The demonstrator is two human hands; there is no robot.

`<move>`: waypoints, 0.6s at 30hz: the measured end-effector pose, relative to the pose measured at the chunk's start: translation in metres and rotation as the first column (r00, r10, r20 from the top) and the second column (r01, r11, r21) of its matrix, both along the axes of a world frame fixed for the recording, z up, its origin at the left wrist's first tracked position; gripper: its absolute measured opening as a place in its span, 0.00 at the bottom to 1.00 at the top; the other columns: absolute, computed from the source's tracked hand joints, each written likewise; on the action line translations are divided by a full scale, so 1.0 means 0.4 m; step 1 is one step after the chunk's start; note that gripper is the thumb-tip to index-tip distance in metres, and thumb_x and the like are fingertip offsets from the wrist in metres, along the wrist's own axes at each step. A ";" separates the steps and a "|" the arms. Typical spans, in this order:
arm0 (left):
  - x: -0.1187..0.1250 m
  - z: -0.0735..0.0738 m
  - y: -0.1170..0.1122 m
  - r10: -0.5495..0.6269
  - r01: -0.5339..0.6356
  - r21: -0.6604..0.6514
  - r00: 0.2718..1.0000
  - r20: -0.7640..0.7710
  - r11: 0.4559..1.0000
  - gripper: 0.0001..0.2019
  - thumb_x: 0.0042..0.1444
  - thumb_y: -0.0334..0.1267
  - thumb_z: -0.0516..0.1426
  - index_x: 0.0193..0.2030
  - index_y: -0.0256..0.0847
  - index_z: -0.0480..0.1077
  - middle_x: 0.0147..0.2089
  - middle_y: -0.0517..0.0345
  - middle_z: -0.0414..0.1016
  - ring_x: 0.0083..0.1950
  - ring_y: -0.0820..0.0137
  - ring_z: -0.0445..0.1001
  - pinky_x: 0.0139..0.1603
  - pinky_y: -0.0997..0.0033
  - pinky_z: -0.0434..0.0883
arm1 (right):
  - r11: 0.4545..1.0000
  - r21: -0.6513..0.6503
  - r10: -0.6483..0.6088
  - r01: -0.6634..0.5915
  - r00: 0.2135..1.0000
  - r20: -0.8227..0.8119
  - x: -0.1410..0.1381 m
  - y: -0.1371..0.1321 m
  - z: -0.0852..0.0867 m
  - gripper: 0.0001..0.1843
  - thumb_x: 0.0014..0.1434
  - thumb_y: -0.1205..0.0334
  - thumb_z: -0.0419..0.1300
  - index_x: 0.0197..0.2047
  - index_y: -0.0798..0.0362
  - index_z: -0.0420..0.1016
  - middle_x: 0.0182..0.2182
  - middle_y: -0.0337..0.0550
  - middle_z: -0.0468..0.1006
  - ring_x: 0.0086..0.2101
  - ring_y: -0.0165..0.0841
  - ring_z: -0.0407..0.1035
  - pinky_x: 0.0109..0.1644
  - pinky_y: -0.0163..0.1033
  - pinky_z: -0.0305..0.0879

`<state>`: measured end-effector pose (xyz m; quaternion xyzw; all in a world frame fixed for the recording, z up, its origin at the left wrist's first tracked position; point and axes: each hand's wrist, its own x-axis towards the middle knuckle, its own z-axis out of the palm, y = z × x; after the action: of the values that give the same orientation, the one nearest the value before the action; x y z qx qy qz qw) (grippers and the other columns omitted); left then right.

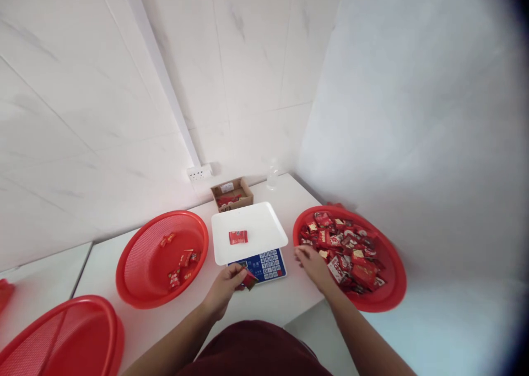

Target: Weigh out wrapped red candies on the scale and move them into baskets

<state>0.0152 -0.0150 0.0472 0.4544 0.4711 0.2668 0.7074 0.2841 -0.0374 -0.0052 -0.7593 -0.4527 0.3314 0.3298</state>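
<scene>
My left hand (226,289) is closed on a small red packet (249,280), in front of the scale's blue keypad (268,266). Above the keypad, the white weighing tray (262,221) carries a single red wrapped packet (238,237). My right hand (309,261) hovers at the left rim of a red basket (399,279), its fingers loosely bent and slightly apart, with nothing visible in them. That basket holds a heap of red wrapped packets (347,249), some with gold or white print.
Left of the scale stands a red mesh basket (136,254) with several packets in it. Another red basket (111,332) is at the lower left. A small cardboard box (243,202) with red packets and a clear plastic object (271,175) sit by the wall, below a socket (199,172).
</scene>
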 end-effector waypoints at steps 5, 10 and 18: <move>-0.022 0.014 -0.014 -0.009 0.011 -0.070 0.999 0.031 0.997 0.18 0.49 0.53 0.62 0.33 0.38 0.69 0.34 0.56 0.75 0.33 0.72 0.67 0.38 0.71 0.61 | 0.997 -0.067 -0.033 0.043 0.988 0.148 0.147 0.046 -0.086 0.20 0.54 0.64 0.50 0.48 0.54 0.73 0.48 0.52 0.77 0.49 0.39 0.70 0.56 0.44 0.62; -0.032 0.017 -0.017 0.025 -0.029 -0.117 0.999 -0.036 0.993 0.19 0.49 0.54 0.60 0.37 0.39 0.70 0.37 0.57 0.75 0.36 0.72 0.68 0.39 0.72 0.61 | 0.994 -0.102 0.068 -0.046 0.973 0.221 0.157 0.090 -0.148 0.28 0.52 0.68 0.52 0.58 0.56 0.65 0.57 0.54 0.70 0.53 0.37 0.67 0.59 0.42 0.57; -0.026 0.013 -0.006 0.052 -0.063 -0.172 0.996 -0.072 0.983 0.22 0.45 0.57 0.62 0.37 0.40 0.69 0.37 0.57 0.74 0.36 0.72 0.67 0.39 0.73 0.60 | 0.952 -0.284 0.176 -0.110 0.960 0.217 0.196 0.072 -0.184 0.20 0.58 0.52 0.50 0.33 0.56 0.78 0.33 0.59 0.80 0.37 0.45 0.74 0.46 0.47 0.63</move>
<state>0.0049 -0.0175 0.0524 0.3855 0.5291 0.2295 0.7203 0.3626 -0.0087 -0.0786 -0.7964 -0.4942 0.3187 0.1411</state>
